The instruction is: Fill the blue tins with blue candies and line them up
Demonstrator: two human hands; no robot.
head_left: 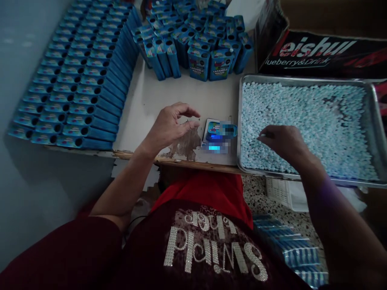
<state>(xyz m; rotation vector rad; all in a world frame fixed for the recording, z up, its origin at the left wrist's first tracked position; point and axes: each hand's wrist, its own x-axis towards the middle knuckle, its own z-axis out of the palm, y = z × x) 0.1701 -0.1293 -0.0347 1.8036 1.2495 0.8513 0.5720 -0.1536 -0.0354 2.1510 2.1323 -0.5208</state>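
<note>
My left hand hovers above the table with its thumb and curved fingers apart, holding nothing. Just right of its fingertips lies a small blue printed candy box, partly blurred by blocky pixels. Over a metal tray of small pale-blue candies, my right hand has its fingers drawn together at the surface of the candies. What those fingers hold, if anything, is hidden.
Blue candy boxes with round holes stand in tight rows at left. More boxes cluster at the back. A black cardboard box is behind the tray. Below the table edge are a white crate and wrapped blue packs.
</note>
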